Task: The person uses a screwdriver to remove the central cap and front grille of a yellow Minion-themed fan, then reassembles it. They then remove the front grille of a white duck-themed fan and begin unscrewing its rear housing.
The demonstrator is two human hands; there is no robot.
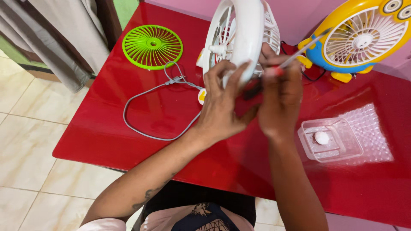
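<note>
Above the red desk (107,128), the left hand (222,107) has its grip closed around the rim of a white fan (239,34) — held upright. The right hand (280,100) pinches a screwdriver (299,53) against it; a green grille (152,46) lies well apart.

Head camera, looking steeply down.
You are viewing the red table (128,128) from close above its near edge, facing its far edge.
</note>
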